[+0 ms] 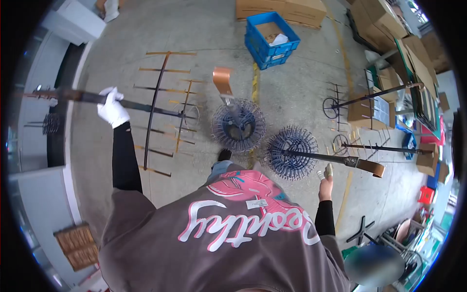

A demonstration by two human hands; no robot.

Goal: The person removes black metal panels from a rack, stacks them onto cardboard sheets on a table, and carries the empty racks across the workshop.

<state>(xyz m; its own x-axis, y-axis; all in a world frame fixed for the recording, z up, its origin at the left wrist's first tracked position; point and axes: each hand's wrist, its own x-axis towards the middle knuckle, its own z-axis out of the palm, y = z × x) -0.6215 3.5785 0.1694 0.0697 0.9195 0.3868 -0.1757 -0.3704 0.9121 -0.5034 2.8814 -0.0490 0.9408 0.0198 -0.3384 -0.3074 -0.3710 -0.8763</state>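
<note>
My left hand (114,108), in a white glove, is closed around the dark pole of a hanging rack (155,104). That rack's crossbars end in yellowish rods and spread out to the right of the hand. Off to the right, my right hand (326,184) has its fingers stretched out and white coverings on some fingertips. It appears to hold nothing. Closest to it is a round rack (292,152) with many small hooks, whose pole ends in a copper-coloured hook. Another round hooked rack (239,125) with a wide copper hook stands in front of me.
Two stacked blue crates (272,39) stand ahead on the concrete floor, before a cardboard box (304,13). More pole racks (379,99) stand at the right near boxes and shelving. A black star-shaped base (361,230) and a person with a blurred head (374,265) are at lower right.
</note>
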